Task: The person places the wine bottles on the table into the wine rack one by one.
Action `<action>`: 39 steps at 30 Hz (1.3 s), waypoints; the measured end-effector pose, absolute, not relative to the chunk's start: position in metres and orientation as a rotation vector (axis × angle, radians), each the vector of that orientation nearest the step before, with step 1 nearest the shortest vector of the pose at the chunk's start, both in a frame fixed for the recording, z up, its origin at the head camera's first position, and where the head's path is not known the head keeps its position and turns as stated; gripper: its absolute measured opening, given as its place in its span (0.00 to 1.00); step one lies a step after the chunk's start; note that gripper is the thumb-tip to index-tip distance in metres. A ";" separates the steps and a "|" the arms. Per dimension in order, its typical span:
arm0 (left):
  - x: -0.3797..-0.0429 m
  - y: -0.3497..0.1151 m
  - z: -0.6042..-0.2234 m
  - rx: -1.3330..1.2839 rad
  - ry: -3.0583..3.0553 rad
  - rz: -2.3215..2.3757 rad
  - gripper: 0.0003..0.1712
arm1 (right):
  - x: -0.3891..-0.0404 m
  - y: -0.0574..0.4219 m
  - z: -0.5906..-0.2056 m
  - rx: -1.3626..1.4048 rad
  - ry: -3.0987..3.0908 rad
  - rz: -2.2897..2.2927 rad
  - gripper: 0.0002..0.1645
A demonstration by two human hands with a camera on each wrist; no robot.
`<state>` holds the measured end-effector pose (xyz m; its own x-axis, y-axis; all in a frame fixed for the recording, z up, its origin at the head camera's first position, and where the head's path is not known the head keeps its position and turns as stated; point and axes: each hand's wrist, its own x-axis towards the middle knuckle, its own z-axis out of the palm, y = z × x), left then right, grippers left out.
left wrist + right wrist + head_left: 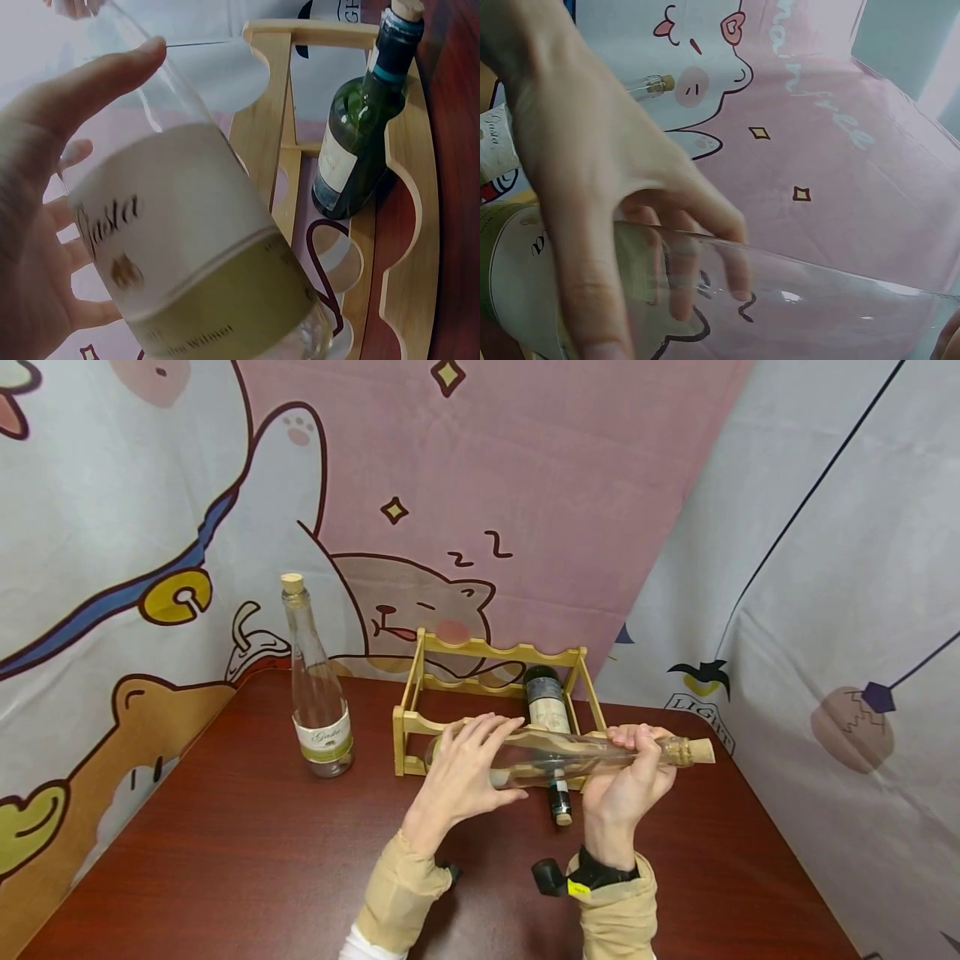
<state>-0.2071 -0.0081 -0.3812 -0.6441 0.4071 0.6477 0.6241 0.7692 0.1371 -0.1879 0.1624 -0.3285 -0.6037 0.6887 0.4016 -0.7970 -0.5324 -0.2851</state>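
A clear glass wine bottle (577, 757) is held level in front of the wooden rack, its cork (702, 751) toward the right. My left hand (467, 770) grips the bottle's base end, thumb on the near side and fingers over the far side. Around the neck curl the fingers of my right hand (633, 777). The left wrist view shows the bottle's white and green label (187, 225) close up. Behind the held bottle, a dark green wine bottle (545, 695) lies in the rack (408, 727), its corked neck toward me; its middle is partly covered.
A second clear bottle (321, 727), corked and labelled, stands upright on the brown table (247, 827), left of the rack. Scalloped rails form the rack's resting places, several of them beside the dark bottle. A cartoon-printed cloth (570, 510) hangs behind the table.
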 end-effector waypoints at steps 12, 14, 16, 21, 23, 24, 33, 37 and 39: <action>-0.213 -0.016 -0.385 -0.788 -2.379 -0.474 0.57 | -0.183 0.171 -0.324 0.307 -0.501 2.222 0.13; -0.213 -0.016 -0.385 -0.789 -2.366 -0.472 0.57 | -0.183 0.172 -0.323 0.315 -0.485 2.237 0.14; -0.213 -0.016 -0.384 -0.786 -2.358 -0.471 0.57 | -0.183 0.172 -0.324 0.323 -0.477 2.249 0.13; -0.212 -0.016 -0.385 -0.767 -2.346 -0.466 0.56 | -0.183 0.174 -0.324 0.323 -0.460 2.266 0.14; -0.212 -0.015 -0.385 -0.756 -2.335 -0.462 0.55 | -0.183 0.174 -0.325 0.320 -0.463 2.270 0.14; -0.212 -0.015 -0.386 -0.749 -2.329 -0.458 0.54 | -0.184 0.174 -0.325 0.321 -0.472 2.270 0.14; -0.212 -0.012 -0.386 -0.691 -2.294 -0.379 0.52 | -0.186 0.177 -0.326 0.345 -0.492 2.290 0.14; -0.211 -0.013 -0.385 -0.679 -2.284 -0.350 0.51 | -0.187 0.178 -0.327 0.382 -0.484 2.312 0.15; -0.211 -0.014 -0.384 -0.671 -2.276 -0.337 0.52 | -0.188 0.178 -0.328 0.396 -0.488 2.322 0.15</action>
